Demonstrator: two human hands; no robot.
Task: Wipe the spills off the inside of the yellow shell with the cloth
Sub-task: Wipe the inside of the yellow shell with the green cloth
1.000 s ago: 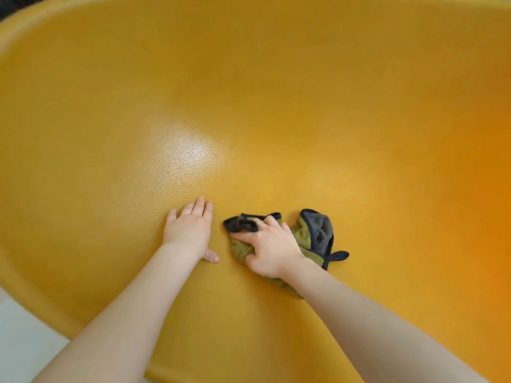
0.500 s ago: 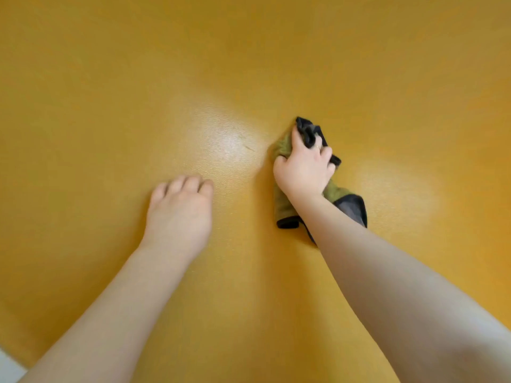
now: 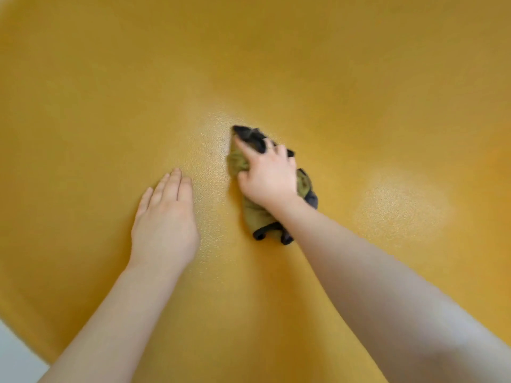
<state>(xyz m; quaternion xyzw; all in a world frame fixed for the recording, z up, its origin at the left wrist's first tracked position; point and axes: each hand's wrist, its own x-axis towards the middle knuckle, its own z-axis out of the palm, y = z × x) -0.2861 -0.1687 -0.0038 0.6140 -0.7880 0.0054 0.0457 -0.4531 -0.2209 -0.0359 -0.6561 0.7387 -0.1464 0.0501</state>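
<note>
Both hands on yellow shell [image 3: 331, 78]: left hand [image 3: 165, 217] flat, right hand [image 3: 269, 175] gripping cloth [image 3: 255, 217], long axis up-left.

Floor [image 3: 12, 355]: pale grey-white surface, visible only at the lower-left corner.
Detail: plain, unmarked.

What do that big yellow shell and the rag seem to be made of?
Yellow shell: probably moulded plastic or fibreglass, with a fine pebbled, semi-gloss surface that catches soft glare patches. Rag: soft woven fabric, olive with dark trim, bunched and creased under the right hand.
</note>
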